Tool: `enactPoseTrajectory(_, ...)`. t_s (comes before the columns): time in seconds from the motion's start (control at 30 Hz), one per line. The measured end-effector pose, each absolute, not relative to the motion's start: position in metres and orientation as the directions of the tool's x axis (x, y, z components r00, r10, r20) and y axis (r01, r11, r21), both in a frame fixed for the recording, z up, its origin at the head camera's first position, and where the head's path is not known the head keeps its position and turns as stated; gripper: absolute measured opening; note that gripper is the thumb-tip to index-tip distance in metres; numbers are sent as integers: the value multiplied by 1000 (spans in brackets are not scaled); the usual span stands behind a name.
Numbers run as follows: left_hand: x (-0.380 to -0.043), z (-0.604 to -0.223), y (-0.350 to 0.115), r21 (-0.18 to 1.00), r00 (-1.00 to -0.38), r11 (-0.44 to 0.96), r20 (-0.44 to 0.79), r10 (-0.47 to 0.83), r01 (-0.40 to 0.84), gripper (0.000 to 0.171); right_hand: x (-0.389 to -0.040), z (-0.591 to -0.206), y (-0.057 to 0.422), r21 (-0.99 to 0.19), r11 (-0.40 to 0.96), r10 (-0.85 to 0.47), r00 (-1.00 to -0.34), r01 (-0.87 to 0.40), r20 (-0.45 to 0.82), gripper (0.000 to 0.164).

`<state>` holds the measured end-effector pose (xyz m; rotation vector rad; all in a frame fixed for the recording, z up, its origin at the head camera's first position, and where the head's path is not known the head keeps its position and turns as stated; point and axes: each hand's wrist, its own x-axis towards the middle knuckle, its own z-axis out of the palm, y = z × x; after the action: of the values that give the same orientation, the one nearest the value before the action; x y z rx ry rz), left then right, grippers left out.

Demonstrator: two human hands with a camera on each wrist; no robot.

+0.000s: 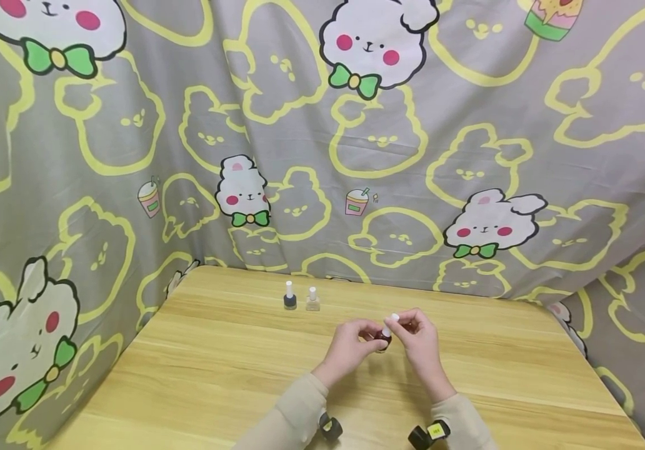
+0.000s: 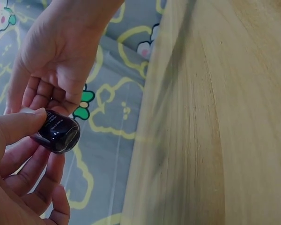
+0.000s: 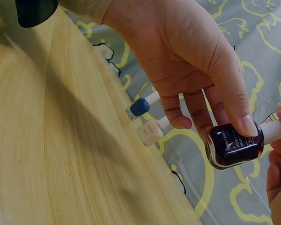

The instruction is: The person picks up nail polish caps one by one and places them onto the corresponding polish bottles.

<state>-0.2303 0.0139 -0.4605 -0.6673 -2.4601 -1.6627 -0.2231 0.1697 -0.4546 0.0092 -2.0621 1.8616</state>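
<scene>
A dark red nail polish bottle (image 1: 382, 338) is held above the wooden table, tilted. My left hand (image 1: 350, 345) pinches the glass body between thumb and fingers, the thumb on the printed label in the right wrist view. With its fingertips, my right hand (image 1: 420, 350) grips the long white cap (image 1: 393, 320) of the same bottle. The cap sits on the bottle neck in the right wrist view. In the left wrist view the right hand (image 2: 61, 56) hides the cap behind the bottle (image 2: 61, 133).
Toward the back of the wooden table (image 1: 215, 350) stand two more bottles side by side, a dark blue nail polish (image 1: 290, 301) and a pale beige one (image 1: 313, 302), both white-capped. A patterned grey curtain (image 1: 300, 144) hangs around the back and sides.
</scene>
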Motion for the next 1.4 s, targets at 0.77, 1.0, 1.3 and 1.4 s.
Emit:
enactPoseTrajectory(0.77, -238, -462, 4, 872, -918, 316, 297, 262, 373, 19, -224, -453, 172, -971, 95, 151, -961, -221, 234, 31)
enactPoseTrajectory(1.0, -244, -461, -3, 884, -935, 325, 275, 222, 337, 22, -225, -450, 178, -968, 66, 159, -955, -242, 250, 31)
enactPoseTrajectory(1.3, -253, -462, -13, 897, -948, 316, 265, 176, 309, 23, -230, -448, 188, -970, 60, 205, -948, -237, 244, 25)
enactPoseTrajectory(1.4, -256, -462, -17, 899, -950, 312, 267, 164, 307, 23, -231, -447, 193, -968, 35, 221, -943, -249, 250, 25)
